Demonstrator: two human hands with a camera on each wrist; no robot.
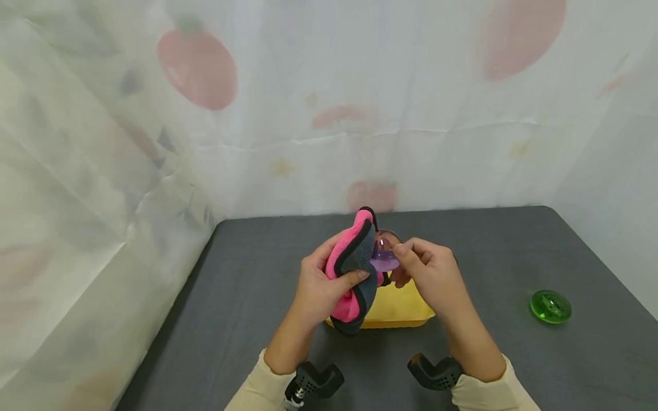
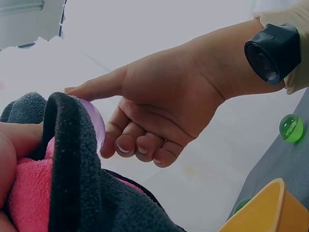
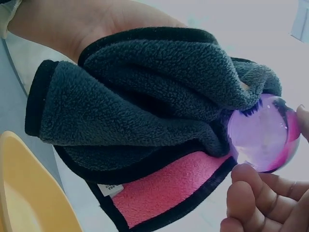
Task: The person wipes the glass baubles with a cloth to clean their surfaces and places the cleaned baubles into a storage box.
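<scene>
A clear purple glass pebble [image 1: 384,255], rounded and glossy, sits just above the centre of the head view, held in the air over a yellow tub [image 1: 398,308] on the dark grey table [image 1: 514,251]. The right hand [image 1: 429,274] pinches it between thumb and fingertips, the other fingers curled below, as the left wrist view shows. Pressed against the pebble's left side is a fleece cloth [image 1: 354,268], pink on one face and grey on the other with black edging. The left hand [image 1: 321,282] grips the bunched cloth, thumb clamped across the grey face.

To wipe well, I judge the pinch should stay at the pebble's rim so the cloth reaches its broad faces, and the pebble should turn a little between strokes; glass this smooth may slip, so keeping it over the tub seems wise.

At the right of the head view a green glass pebble [image 1: 550,306] lies alone on the table. A fruit-patterned curtain [image 1: 329,114] hangs behind.
</scene>
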